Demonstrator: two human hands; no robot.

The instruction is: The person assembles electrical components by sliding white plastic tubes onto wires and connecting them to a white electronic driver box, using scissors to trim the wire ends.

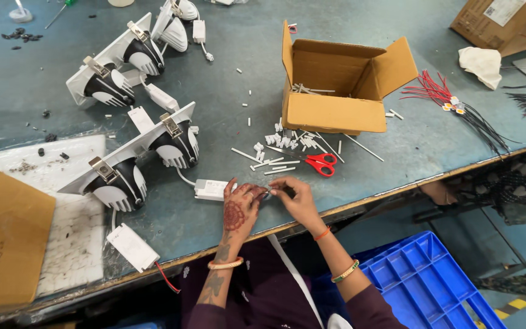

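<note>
An open cardboard box [336, 91] stands on the grey desk [232, 91], with red-handled scissors [319, 163] and scattered white tube pieces [275, 161] just in front of it. Two twin lamp fittings [135, 155] [120, 64] lie to the left. Red and black wires [458, 106] lie at the right beside a white cloth [482, 64]. A blue tray [424, 283] sits below the desk edge.

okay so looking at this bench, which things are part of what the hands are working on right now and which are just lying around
In use: left hand and right hand pinching a small wire piece between them; white driver box beside the left hand; cut white sleeve pieces; red scissors.

Lying about: open cardboard box, red and black wire bundle, white cloth, blue tray.
</note>
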